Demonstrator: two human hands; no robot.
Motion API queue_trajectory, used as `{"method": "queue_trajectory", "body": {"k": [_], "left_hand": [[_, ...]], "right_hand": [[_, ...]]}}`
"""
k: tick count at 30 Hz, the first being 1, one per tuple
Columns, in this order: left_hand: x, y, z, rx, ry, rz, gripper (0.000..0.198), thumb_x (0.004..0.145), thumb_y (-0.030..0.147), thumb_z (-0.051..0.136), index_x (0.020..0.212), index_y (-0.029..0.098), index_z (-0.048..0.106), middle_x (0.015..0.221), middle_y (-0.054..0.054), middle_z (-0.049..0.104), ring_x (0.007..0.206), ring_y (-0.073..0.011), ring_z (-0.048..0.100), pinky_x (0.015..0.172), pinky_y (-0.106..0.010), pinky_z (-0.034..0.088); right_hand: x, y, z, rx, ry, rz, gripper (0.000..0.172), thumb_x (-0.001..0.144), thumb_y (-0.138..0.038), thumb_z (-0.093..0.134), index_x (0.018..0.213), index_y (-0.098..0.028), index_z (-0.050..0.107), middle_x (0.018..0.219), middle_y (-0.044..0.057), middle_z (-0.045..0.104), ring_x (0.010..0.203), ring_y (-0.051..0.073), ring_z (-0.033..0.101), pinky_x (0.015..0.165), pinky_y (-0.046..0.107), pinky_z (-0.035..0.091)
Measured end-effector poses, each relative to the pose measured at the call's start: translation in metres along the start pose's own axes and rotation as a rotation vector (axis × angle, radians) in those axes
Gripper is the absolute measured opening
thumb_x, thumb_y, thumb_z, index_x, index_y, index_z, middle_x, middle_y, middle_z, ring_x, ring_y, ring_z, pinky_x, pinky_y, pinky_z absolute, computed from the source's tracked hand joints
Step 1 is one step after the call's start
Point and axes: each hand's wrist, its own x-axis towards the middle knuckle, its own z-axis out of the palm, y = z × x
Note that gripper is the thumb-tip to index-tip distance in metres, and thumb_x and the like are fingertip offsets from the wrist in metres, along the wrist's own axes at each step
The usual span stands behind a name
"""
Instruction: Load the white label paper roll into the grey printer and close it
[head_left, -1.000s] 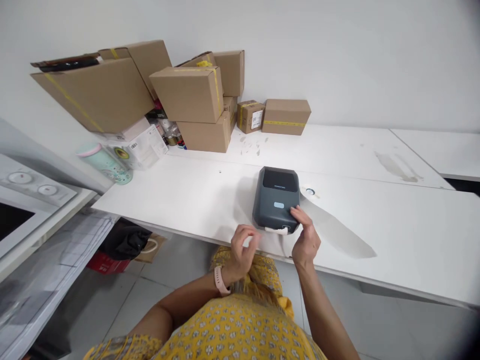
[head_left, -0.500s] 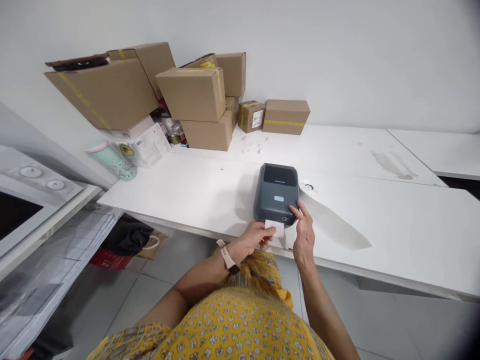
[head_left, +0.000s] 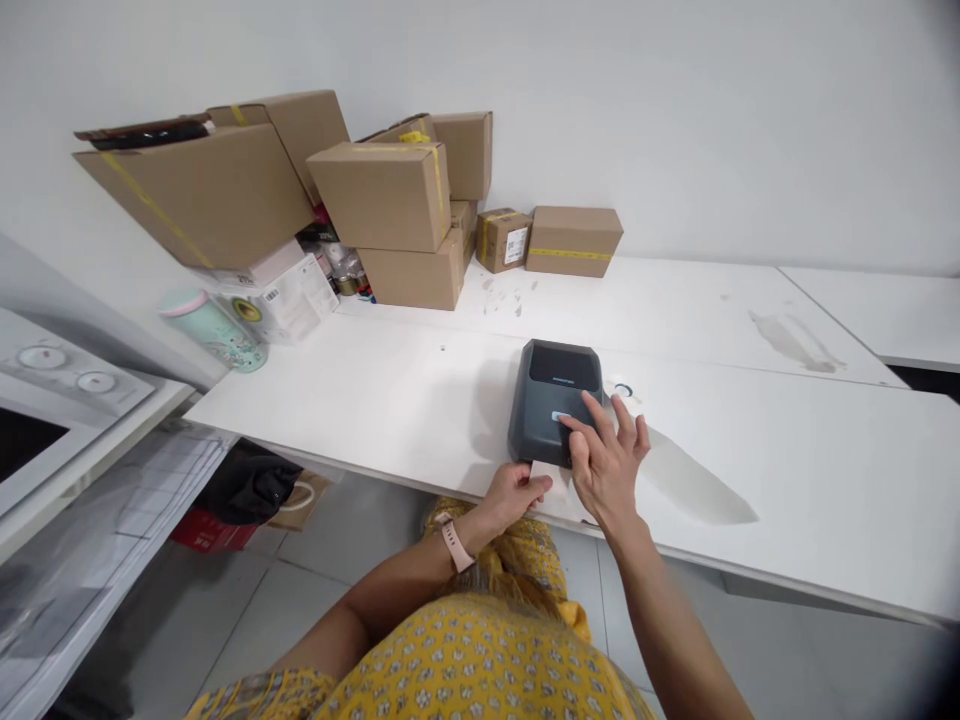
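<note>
A dark grey label printer (head_left: 553, 390) sits near the front edge of the white table (head_left: 787, 450). My right hand (head_left: 606, 455) rests on the printer's top with fingers spread, the index fingertip at its small blue button. My left hand (head_left: 512, 494), with a pink watch on the wrist, is closed in a pinch on a white label (head_left: 543, 470) coming out of the printer's front slot.
Stacked cardboard boxes (head_left: 379, 195) stand at the back left against the wall, with two smaller boxes (head_left: 574, 240) beside them. A mint bottle (head_left: 212, 329) lies at the left edge. A small white disc (head_left: 621, 391) lies right of the printer. A white appliance (head_left: 52, 400) is at far left.
My right hand moved from the printer's front corner up onto its top and spread its fingers. My left hand went from a loose curl to pinching the label at the slot.
</note>
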Motion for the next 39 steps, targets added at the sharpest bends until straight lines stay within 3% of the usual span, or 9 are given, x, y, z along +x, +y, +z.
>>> {"method": "queue_trajectory", "body": {"k": [6, 10, 13, 17, 21, 25, 30, 34, 39], "left_hand": [[-0.005, 0.001, -0.006, 0.141, 0.016, 0.096, 0.042, 0.080, 0.053, 0.061, 0.062, 0.016, 0.057, 0.055, 0.002, 0.052, 0.055, -0.0107, 0.046, 0.055, -0.024, 0.035], [-0.017, 0.008, -0.019, 0.171, 0.309, 0.303, 0.045, 0.094, 0.052, 0.046, 0.071, 0.017, 0.061, 0.066, 0.000, 0.059, 0.065, -0.0128, 0.054, 0.064, -0.025, 0.041], [-0.015, 0.023, -0.028, 0.117, 0.477, 0.437, 0.036, 0.098, 0.048, 0.044, 0.100, 0.019, 0.065, 0.102, -0.007, 0.069, 0.096, -0.0173, 0.063, 0.086, -0.029, 0.048], [0.008, 0.053, -0.033, 0.051, 0.299, 0.520, 0.051, 0.100, 0.051, 0.040, 0.141, 0.023, 0.050, 0.151, -0.009, 0.047, 0.140, -0.0215, 0.043, 0.116, -0.036, 0.034], [0.033, 0.086, -0.031, 0.011, 0.166, 0.617, 0.058, 0.101, 0.054, 0.034, 0.144, 0.019, 0.048, 0.153, -0.008, 0.046, 0.145, -0.0223, 0.038, 0.123, -0.038, 0.027], [0.049, 0.103, -0.033, 0.139, 0.233, 0.677, 0.050, 0.100, 0.044, 0.038, 0.143, 0.022, 0.049, 0.150, -0.006, 0.050, 0.142, -0.0221, 0.042, 0.120, -0.039, 0.032], [0.075, 0.086, -0.036, 0.381, 0.345, 0.477, 0.049, 0.090, 0.021, 0.049, 0.139, 0.020, 0.051, 0.143, -0.010, 0.056, 0.135, -0.0236, 0.047, 0.113, -0.039, 0.039], [0.089, 0.072, -0.032, 0.446, 0.346, 0.402, 0.057, 0.083, 0.018, 0.055, 0.139, 0.018, 0.048, 0.145, -0.012, 0.053, 0.132, -0.0248, 0.050, 0.110, -0.038, 0.041], [0.090, 0.074, -0.030, 0.468, 0.341, 0.352, 0.064, 0.079, 0.018, 0.059, 0.141, 0.018, 0.044, 0.143, -0.012, 0.055, 0.125, -0.0256, 0.056, 0.105, -0.037, 0.044]], "right_hand": [[-0.001, 0.004, 0.004, 0.132, -0.055, 0.071, 0.028, 0.100, -0.031, 0.043, 0.110, -0.029, 0.070, 0.142, 0.002, 0.059, 0.148, 0.027, 0.030, 0.120, 0.057, 0.015], [-0.012, 0.009, 0.005, 0.427, -0.035, 0.193, 0.038, 0.101, -0.041, 0.039, 0.129, -0.028, 0.060, 0.157, 0.006, 0.041, 0.149, 0.028, 0.027, 0.118, 0.057, 0.025], [-0.018, 0.010, 0.006, 0.623, 0.074, 0.358, 0.048, 0.102, -0.046, 0.033, 0.146, -0.029, 0.045, 0.160, 0.007, 0.035, 0.148, 0.026, 0.029, 0.120, 0.055, 0.023], [-0.009, 0.015, 0.009, 0.789, 0.097, 0.486, 0.059, 0.101, -0.055, 0.028, 0.156, -0.032, 0.027, 0.163, 0.003, 0.029, 0.151, 0.024, 0.025, 0.123, 0.052, 0.018], [0.027, 0.026, 0.010, 0.778, 0.079, 0.386, 0.065, 0.099, -0.062, 0.026, 0.158, -0.036, 0.016, 0.167, 0.000, 0.018, 0.153, 0.024, 0.017, 0.124, 0.051, 0.013], [0.079, 0.036, 0.009, 0.616, 0.099, 0.269, 0.068, 0.099, -0.060, 0.025, 0.159, -0.030, 0.013, 0.166, 0.006, 0.020, 0.153, 0.025, 0.019, 0.123, 0.051, 0.017], [0.141, 0.047, 0.017, 0.451, 0.135, 0.254, 0.064, 0.101, -0.054, 0.020, 0.158, -0.023, 0.015, 0.161, 0.013, 0.029, 0.148, 0.026, 0.031, 0.118, 0.050, 0.030], [0.182, 0.062, 0.031, 0.395, 0.101, 0.345, 0.067, 0.099, -0.057, 0.025, 0.156, -0.022, 0.018, 0.155, 0.015, 0.039, 0.142, 0.030, 0.040, 0.114, 0.054, 0.034], [0.192, 0.066, 0.036, 0.335, 0.091, 0.347, 0.078, 0.092, -0.053, 0.044, 0.155, -0.014, 0.020, 0.152, 0.020, 0.041, 0.132, 0.032, 0.048, 0.107, 0.052, 0.040]]}}
